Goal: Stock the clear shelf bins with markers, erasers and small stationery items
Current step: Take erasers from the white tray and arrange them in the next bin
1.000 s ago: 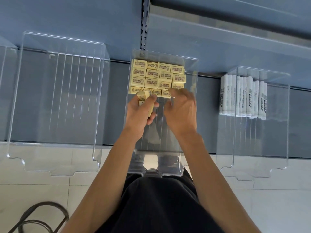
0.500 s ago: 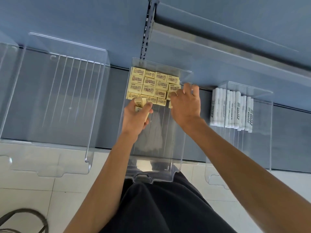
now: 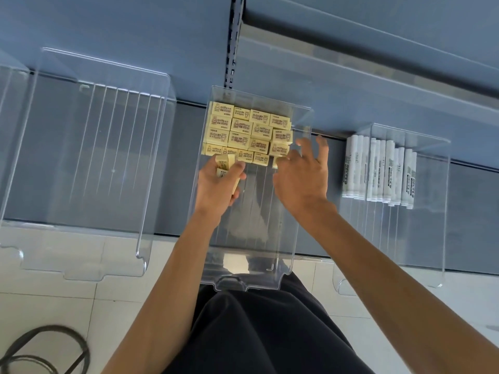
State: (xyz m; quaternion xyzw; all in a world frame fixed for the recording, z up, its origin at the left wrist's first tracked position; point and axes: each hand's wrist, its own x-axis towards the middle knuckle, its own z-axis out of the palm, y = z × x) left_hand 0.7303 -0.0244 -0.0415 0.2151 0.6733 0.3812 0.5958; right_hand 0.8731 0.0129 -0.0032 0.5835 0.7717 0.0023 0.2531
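The yellow erasers (image 3: 248, 130) sat packed in flat rows against the back wall of the middle bin (image 3: 294, 225), printed faces up, and filled only its far end. The ribbed clear floor nearer me was bare. At the front left corner of that block my left hand (image 3: 216, 187) was curled round a small handful of erasers (image 3: 224, 163), thumb over the top one, just inside the bin's left wall. My right hand (image 3: 302, 179) was inside the same bin, towards its right wall, with the fingers (image 3: 322, 143) spread and mostly straight. Its thumb side met a single eraser (image 3: 276, 161) at the right end of the front row, and I could not tell whether it pinched that piece or only pressed on it. To the right of the middle bin, a little apart, stood a second clear bin (image 3: 432, 225) with white markers (image 3: 378, 171) lying side by side at its back. To the left stood a third clear bin (image 3: 89, 163). All three rested on a blue-grey shelf (image 3: 183, 163) with their front ends overhanging its edge. Below the middle bin's front lip I saw black clothing (image 3: 270, 333), a pale tiled floor (image 3: 67, 292), and a dark loop of cable (image 3: 40, 349) further left.
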